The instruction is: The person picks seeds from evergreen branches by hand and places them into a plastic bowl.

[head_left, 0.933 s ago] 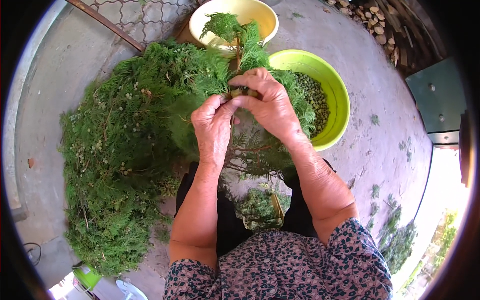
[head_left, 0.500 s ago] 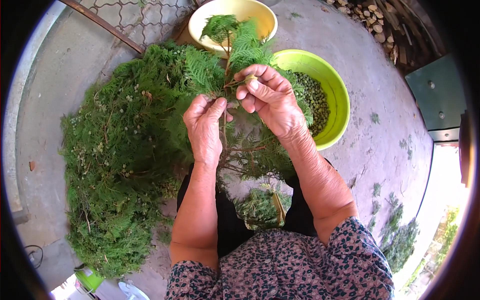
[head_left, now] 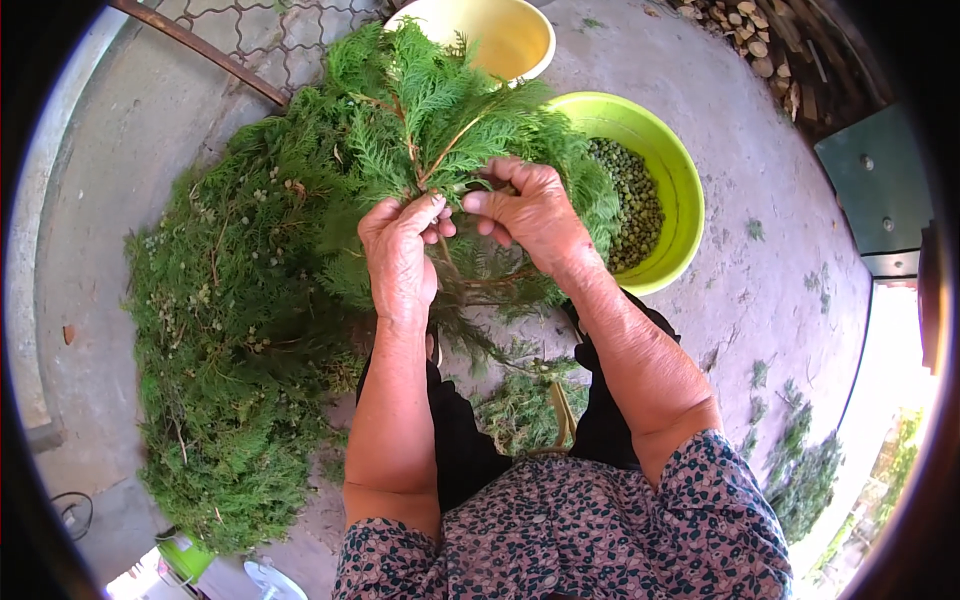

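A leafy evergreen branch [head_left: 432,100] with flat, feathery sprays stands up in front of me, its reddish-brown stems forking above my hands. My left hand [head_left: 402,235] is closed round its stem, thumb on top. Close beside it, my right hand [head_left: 525,212] pinches at the branch with thumb and fingers together; whatever small piece lies between them is hidden. Just right of the branch, a lime-green basin [head_left: 683,190] holds many small green cones [head_left: 632,205]. Some of the foliage hangs over its near-left rim.
A big heap of cut evergreen branches [head_left: 225,390], dotted with pale cones, fills the left side. At the back stands a cream basin [head_left: 535,40]. Stacked firewood [head_left: 745,35] and a dark green cabinet [head_left: 875,190] are at right. Loose sprigs [head_left: 800,470] lie on the concrete floor.
The branch has turned and its foliage now spreads wider, toward the left, above my hands. My right hand has come slightly lower, with its back turned more upward.
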`<state>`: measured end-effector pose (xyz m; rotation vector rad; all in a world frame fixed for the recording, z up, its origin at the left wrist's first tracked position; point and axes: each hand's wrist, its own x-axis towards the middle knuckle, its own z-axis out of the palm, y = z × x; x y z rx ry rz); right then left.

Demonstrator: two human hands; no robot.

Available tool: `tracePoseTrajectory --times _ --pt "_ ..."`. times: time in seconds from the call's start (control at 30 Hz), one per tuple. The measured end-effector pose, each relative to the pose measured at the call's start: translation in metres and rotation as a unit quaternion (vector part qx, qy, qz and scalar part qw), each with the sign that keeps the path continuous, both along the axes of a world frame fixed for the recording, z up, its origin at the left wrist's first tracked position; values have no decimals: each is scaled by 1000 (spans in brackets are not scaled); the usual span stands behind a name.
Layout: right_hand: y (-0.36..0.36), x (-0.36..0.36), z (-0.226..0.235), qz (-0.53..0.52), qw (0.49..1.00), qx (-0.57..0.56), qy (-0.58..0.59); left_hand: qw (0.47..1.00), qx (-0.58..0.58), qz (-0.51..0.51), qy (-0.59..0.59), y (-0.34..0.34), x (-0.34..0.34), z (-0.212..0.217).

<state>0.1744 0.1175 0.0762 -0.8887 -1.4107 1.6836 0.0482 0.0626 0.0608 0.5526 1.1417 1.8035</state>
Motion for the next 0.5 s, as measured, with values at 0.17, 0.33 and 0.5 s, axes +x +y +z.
tracePoseTrajectory --times 0.17,0.33,0.5 --pt "-2 -1 -1 10 997 60 -49 998 -3 -43 53 0 0 -2" --pt "-1 1 1 2 995 52 -85 990 -56 -58 114 -1 5 2" --pt "1 -1 -5 45 993 102 -37 992 -22 -48 117 0 -2 -5"
